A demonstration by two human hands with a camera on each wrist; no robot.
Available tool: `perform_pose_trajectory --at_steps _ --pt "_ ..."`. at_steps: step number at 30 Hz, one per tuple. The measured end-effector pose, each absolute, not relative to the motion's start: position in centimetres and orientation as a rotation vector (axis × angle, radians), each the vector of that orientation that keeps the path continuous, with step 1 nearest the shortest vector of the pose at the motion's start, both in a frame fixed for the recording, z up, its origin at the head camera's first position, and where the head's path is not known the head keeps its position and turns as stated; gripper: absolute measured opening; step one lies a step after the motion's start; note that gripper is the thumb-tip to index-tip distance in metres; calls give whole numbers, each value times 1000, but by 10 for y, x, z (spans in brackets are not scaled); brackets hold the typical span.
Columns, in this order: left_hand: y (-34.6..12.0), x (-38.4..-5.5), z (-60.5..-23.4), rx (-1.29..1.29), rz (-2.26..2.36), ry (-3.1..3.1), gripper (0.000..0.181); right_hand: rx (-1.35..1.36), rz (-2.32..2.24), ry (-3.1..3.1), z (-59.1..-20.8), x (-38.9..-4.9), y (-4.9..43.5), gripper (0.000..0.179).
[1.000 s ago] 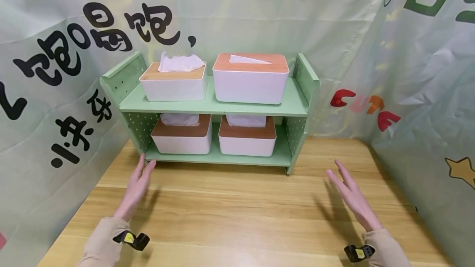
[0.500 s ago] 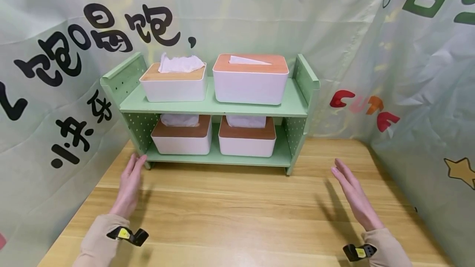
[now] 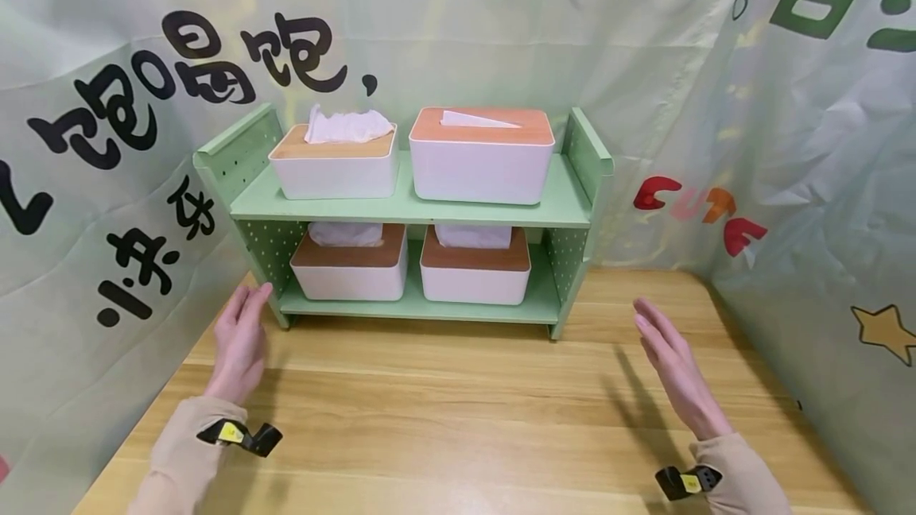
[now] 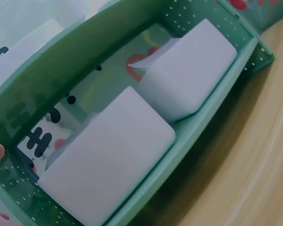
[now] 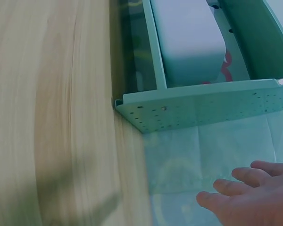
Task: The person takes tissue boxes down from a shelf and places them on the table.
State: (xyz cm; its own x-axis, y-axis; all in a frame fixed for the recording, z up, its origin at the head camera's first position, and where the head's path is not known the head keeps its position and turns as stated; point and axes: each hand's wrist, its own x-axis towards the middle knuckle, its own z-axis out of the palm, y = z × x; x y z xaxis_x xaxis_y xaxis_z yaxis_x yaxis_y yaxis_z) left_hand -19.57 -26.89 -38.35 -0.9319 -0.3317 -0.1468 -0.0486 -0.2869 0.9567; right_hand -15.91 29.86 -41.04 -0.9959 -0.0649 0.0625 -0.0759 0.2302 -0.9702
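Tabletop (image 3: 458, 396), wood-grained, walled by printed fabric backdrop (image 3: 465, 46). Green two-tier shelf (image 3: 405, 209) at its 12 o'clock, bearing four tissue boxes (image 3: 482, 173). From shelf: left hand (image 3: 239, 344) at 8 o'clock, contact unclear; right hand (image 3: 676, 368) at 4, apart. Both hands' fingers extended, gripping nothing.

In its wrist view, my left hand (image 3: 239, 348) is mostly cut off; beyond my right hand (image 3: 680, 376), that wrist's view crops the shelf (image 5: 203, 101) and a box (image 5: 188, 40).
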Motion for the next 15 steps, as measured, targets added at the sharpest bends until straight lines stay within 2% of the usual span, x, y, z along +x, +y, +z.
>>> perform_pose_trajectory --at_steps 15 --pt "-276 -215 -352 506 -2359 -1453 83 183 2066 -2273 -394 -165 283 64"
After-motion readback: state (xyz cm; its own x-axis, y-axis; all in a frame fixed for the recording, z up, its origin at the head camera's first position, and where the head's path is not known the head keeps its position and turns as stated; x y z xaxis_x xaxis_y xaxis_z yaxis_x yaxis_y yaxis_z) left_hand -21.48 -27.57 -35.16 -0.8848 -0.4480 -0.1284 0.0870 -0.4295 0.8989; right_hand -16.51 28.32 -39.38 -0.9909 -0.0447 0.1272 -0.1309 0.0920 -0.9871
